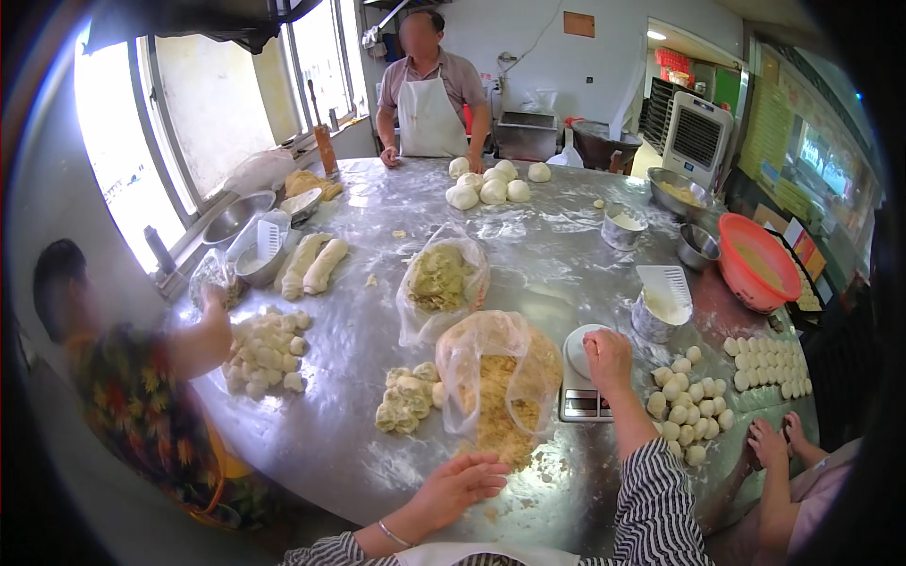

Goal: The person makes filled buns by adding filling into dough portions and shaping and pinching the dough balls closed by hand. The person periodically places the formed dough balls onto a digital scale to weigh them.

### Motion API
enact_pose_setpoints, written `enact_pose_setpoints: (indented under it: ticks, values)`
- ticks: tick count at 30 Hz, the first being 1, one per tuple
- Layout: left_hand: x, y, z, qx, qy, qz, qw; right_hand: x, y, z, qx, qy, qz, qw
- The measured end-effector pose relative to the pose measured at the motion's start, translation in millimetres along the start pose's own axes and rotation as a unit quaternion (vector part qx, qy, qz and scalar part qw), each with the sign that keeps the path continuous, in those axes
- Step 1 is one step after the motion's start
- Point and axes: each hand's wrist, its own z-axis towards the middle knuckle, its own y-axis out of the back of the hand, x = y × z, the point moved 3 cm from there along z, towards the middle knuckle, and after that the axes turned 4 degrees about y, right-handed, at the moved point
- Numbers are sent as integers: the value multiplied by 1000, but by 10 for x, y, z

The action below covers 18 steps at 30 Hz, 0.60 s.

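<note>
My left hand, palm turned inward and fingers apart, is over the near table edge with nothing in it. Just beyond it, an open clear plastic bag holds a large mass of crumbly tan filling. My right hand is curled above the round plate of a white kitchen scale; whether something is inside its fingers is hidden. Left of the bag sit several lumps of pale green-tinged filling. Behind it, another bag holds greenish filling. Small dough balls lie right of the scale.
The floured steel table also carries larger dough balls, dough rolls, a metal canister with a white scoop and a red basin. Co-workers stand at the far side, left and right; one co-worker's hands are near the right edge.
</note>
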Motion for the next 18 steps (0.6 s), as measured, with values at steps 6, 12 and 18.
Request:
enact_pose_setpoints:
  ticks: [6,12,18]
  values:
    - [-40,-2,-18,-23,2,7,1000,-155,-43,-24,12,-16,-65,998]
    - [-64,-1,12,-41,-10,-28,999,-295,312,-235,-128,-163,133,969]
    - [11,-31,38,-12,-39,-31,999,-353,615,-582,-86,-185,111,973]
